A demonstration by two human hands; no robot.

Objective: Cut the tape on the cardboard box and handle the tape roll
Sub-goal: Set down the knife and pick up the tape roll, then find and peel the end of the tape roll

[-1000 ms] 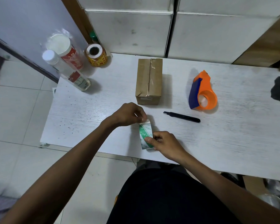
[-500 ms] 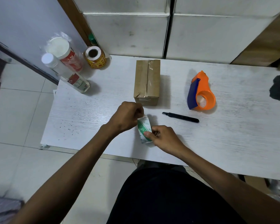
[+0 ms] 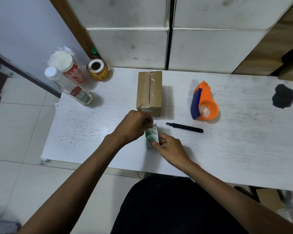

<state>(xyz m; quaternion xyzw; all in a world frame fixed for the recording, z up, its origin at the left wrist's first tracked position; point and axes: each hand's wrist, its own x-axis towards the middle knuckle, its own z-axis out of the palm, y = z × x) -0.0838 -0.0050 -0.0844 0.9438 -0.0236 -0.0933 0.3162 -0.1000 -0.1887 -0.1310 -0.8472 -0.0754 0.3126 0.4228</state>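
Seemingly early on: left hand [image 3: 135,126] and right hand [image 3: 168,146] both pinch the green-printed tape roll [image 3: 151,136] between them, while the cardboard box [image 3: 149,92] just beyond stays sealed, utility knife [image 3: 184,127] untouched

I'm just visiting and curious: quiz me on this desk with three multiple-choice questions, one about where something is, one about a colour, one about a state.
1. Where does the black utility knife lie?
A. on top of the box
B. on the table between the hands and the orange dispenser
C. on the floor

2. What colour is the tape dispenser?
A. orange and blue
B. green
C. all white

3. What state is the cardboard box in?
A. flaps open
C. crushed flat
B. closed, tape along the top seam

Answers: 1 B, it rests on the white tabletop; 2 A, orange body with a blue part; 3 B, shiny tape covers the closed seam.
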